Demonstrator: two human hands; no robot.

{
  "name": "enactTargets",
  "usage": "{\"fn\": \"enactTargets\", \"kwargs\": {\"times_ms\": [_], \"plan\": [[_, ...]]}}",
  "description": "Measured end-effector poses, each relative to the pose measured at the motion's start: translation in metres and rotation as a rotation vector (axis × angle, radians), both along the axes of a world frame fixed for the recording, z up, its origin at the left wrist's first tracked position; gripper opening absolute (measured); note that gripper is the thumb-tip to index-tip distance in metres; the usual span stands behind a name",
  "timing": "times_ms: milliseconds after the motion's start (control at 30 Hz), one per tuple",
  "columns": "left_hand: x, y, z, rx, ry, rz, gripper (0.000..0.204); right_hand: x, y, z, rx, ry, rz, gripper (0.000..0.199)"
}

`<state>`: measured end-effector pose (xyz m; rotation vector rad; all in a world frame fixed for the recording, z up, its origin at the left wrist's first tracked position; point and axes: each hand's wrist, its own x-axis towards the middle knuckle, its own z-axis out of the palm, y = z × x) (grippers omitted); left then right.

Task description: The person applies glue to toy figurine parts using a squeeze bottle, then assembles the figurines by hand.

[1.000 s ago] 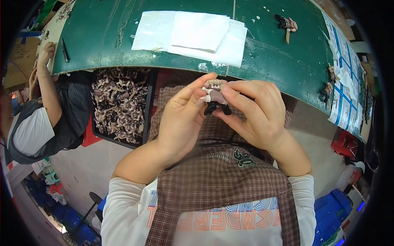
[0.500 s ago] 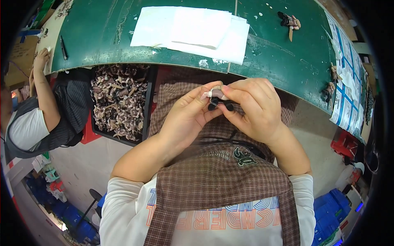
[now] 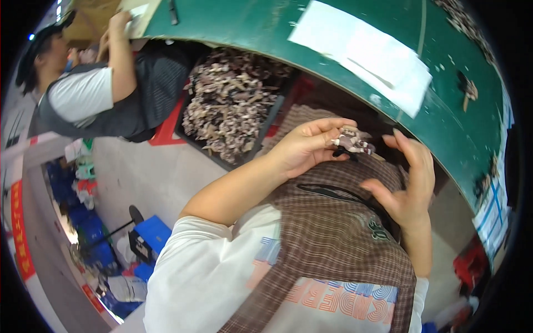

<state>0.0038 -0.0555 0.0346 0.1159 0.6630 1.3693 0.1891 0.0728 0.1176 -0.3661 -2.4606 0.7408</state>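
Over my lap, in front of the green table's edge, my left hand pinches a small figurine between thumb and fingers. The figurine has a pale and brownish-mauve body with black parts; its fine details are blurred. My right hand is off the figurine, just to its right, thumb and fingers spread wide with nothing between them. A second figurine of similar colours, with black parts and a light tan strip, lies on the green tabletop at the right.
Sheets of white paper lie on the table ahead. A black tray heaped with similar figurines stands left of my lap. Beyond it a co-worker sits at the table. Blue bins stand on the floor at lower left.
My right hand has let go of the figurine and opened away to the right. My left hand still holds it, now turned differently. The view has swung left, bringing more of the co-worker into sight.
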Motion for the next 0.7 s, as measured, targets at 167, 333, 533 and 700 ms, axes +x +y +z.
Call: {"fn": "enactTargets", "kwargs": {"times_ms": [167,333,533,700], "plan": [[-0.060,-0.060,-0.005,-0.187,0.291,0.194,0.040,0.013,-0.003,-0.021,-0.131,-0.163,0.069,0.052],[-0.103,-0.076,0.003,-0.238,0.810,0.395,0.046,0.007,-0.009,-0.025,-0.153,-0.195,0.125,0.042],[-0.198,-0.061,-0.019,-0.430,1.760,0.573,0.044,0.004,-0.022,-0.016,-0.141,-0.232,0.134,0.036],[-0.256,-0.026,-0.042,-0.656,2.018,0.432,0.026,0.007,-0.030,-0.014,-0.143,-0.274,0.133,0.030]]}}
